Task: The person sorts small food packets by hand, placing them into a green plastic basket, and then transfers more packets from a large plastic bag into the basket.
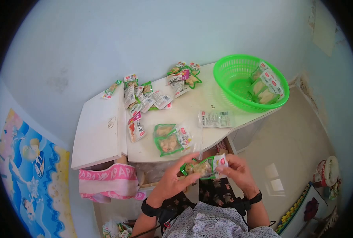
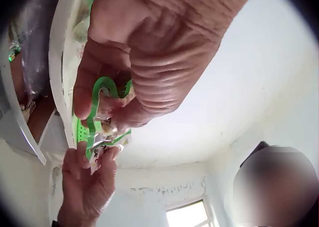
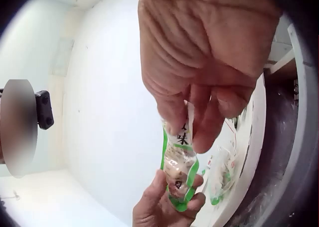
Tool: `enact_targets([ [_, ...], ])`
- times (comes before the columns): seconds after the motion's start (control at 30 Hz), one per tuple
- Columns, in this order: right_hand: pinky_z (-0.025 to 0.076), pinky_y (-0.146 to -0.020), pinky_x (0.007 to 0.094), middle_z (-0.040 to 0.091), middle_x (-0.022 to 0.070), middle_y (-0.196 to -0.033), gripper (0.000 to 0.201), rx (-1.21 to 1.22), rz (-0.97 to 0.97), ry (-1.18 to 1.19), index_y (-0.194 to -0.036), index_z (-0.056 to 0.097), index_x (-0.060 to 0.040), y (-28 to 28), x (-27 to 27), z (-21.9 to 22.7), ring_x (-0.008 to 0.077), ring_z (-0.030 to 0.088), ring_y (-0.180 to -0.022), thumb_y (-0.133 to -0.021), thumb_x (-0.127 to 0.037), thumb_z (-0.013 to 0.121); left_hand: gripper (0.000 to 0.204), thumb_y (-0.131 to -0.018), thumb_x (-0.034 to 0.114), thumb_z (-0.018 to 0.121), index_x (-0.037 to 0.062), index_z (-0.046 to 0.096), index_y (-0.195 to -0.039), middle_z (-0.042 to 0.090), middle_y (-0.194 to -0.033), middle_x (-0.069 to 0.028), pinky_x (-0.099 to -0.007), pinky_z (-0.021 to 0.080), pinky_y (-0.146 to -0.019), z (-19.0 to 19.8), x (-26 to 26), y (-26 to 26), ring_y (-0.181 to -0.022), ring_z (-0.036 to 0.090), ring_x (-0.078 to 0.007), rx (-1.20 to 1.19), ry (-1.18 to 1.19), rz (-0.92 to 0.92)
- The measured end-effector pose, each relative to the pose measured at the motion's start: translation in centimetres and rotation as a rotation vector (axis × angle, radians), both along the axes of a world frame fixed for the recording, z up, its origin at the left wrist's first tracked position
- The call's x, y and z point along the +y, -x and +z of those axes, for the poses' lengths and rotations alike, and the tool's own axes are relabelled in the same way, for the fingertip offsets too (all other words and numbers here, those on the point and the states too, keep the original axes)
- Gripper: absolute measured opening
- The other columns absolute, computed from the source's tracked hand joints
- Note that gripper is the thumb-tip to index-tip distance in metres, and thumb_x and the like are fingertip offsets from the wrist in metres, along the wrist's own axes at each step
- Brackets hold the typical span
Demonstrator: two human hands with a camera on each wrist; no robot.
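Note:
Both hands hold a small clear snack packet [image 1: 203, 168] with green edges and a white printed end, close in front of the body near the table's front edge. The left hand [image 1: 170, 181] grips the green-edged part, thumb on one side and fingers on the other. At the white end, the right hand [image 1: 240, 174] pinches the packet between thumb and fingers. Pale, rounded food shows through the film in the right wrist view, below dark printed characters. Just beyond the hands, a larger green-edged packet [image 1: 169, 143] lies on the table beside a clear plastic bag [image 1: 194, 137].
A green basket [image 1: 225, 70] with several packets stands at the table's [image 1: 204, 95] right end. More packets [image 1: 148, 102] lie in a pile at the back left. One packet [image 1: 216, 119] lies printed side up near the front edge. A pink-and-white towel [image 1: 109, 180] hangs over an open drawer.

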State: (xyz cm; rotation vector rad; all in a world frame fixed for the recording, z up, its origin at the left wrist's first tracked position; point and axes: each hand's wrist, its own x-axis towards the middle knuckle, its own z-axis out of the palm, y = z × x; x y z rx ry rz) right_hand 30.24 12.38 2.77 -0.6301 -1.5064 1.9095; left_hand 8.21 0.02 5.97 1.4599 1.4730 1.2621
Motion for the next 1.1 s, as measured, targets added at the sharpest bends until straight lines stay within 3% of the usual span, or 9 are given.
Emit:
enact_targets([
  [0.07,0.045,-0.057,0.0208,0.07,0.0,-0.089,0.011,-0.055,-0.186,-0.038,-0.103,0.068,-0.0034,-0.5,0.9,-0.8,0.005,0.064,-0.071,-0.101,-0.014,0.066,0.063,-0.089,0.013,0.079,0.003,0.052,-0.145,0.066,-0.122,-0.0114,-0.0344,0.053,-0.083,-0.1,1.3,0.2,-0.103,0.064,-0.0179,0.139,-0.131,0.089],
  [0.13,0.041,-0.053,0.0204,0.069,-0.0001,-0.085,0.011,0.101,-0.313,0.033,-0.103,0.065,-0.0042,-0.1,1.7,-0.7,0.0055,0.063,-0.064,-0.102,-0.015,0.063,0.057,-0.088,0.017,0.079,0.0017,0.057,-0.138,0.067,-0.114,-0.0118,-0.0403,0.05,-0.091,1.2,3.1,-0.3,-0.108,0.062,-0.0245,0.176,-0.196,0.247],
  [0.23,0.037,-0.049,0.02,0.066,-0.0002,-0.081,0.012,0.169,-0.436,0.047,-0.105,0.062,-0.0047,0.2,3.1,-0.3,0.0055,0.059,-0.057,-0.104,-0.016,0.061,0.049,-0.083,0.019,0.082,0.001,0.063,-0.125,0.066,-0.108,-0.0141,-0.0406,0.049,-0.09,1.3,6.2,-0.2,-0.102,0.061,-0.0284,0.675,-0.297,0.493],
  [0.33,0.034,-0.046,0.0198,0.065,-0.0007,-0.081,0.012,0.21,-0.473,0.063,-0.105,0.062,-0.0047,0.2,4.0,-0.8,0.0035,0.054,-0.053,-0.105,-0.016,0.06,0.04,-0.08,0.026,0.082,0.0024,0.065,-0.108,0.061,-0.096,-0.013,-0.0436,0.047,-0.084,1.7,8.8,-1.2,-0.096,0.057,-0.0315,1.029,-0.299,0.545],
  [0.43,0.029,-0.042,0.0192,0.064,-0.001,-0.081,0.011,0.279,-0.492,0.085,-0.106,0.061,-0.0046,0.2,4.1,-1.6,0.0018,0.046,-0.049,-0.105,-0.015,0.059,0.039,-0.077,0.03,0.083,0.0043,0.064,-0.099,0.059,-0.095,-0.0115,-0.045,0.046,-0.081,0.1,10.4,-1.7,-0.096,0.054,-0.0315,1.158,-0.139,0.494],
  [0.53,0.025,-0.041,0.0184,0.064,-0.0014,-0.082,0.009,0.337,-0.525,0.126,-0.106,0.06,-0.0046,0.5,4.1,-2.1,0.0001,0.038,-0.047,-0.106,-0.014,0.058,0.031,-0.076,0.024,0.082,0.0057,0.063,-0.093,0.059,-0.09,-0.0099,-0.0455,0.047,-0.078,-2.1,10.8,-0.4,-0.092,0.056,-0.031,1.15,-0.203,0.487],
  [0.73,0.027,-0.04,0.0192,0.064,-0.0013,-0.084,0.01,0.364,-0.443,0.168,-0.109,0.06,-0.0043,1.3,3.8,-1.4,0.0,0.039,-0.047,-0.105,-0.014,0.059,0.013,-0.088,0.013,0.073,0.0055,0.064,-0.091,0.061,-0.078,-0.0079,-0.0357,0.049,-0.063,-1.4,9.8,0.2,-0.069,0.06,-0.0222,0.519,-0.098,0.547],
  [0.83,0.027,-0.041,0.0195,0.063,-0.0028,-0.083,0.01,0.348,-0.429,0.198,-0.109,0.061,-0.0049,2.9,3.4,-0.3,-0.0011,0.039,-0.049,-0.105,-0.014,0.06,0.012,-0.091,0.015,0.073,0.0059,0.065,-0.09,0.065,-0.08,-0.0083,-0.0323,0.049,-0.059,-1.4,9.5,0.7,-0.063,0.06,-0.0195,0.409,-0.066,0.544],
  [1.1,0.025,-0.043,0.0183,0.064,-0.0061,-0.087,0.009,0.326,-0.291,0.253,-0.111,0.062,-0.0074,6.5,3.6,-0.6,-0.0037,0.038,-0.052,-0.105,-0.014,0.061,0.009,-0.093,0.012,0.068,0.005,0.064,-0.094,0.066,-0.082,-0.0104,-0.0372,0.05,-0.058,-0.4,9.6,-0.7,-0.062,0.064,-0.0253,0.574,-0.303,0.586],
])
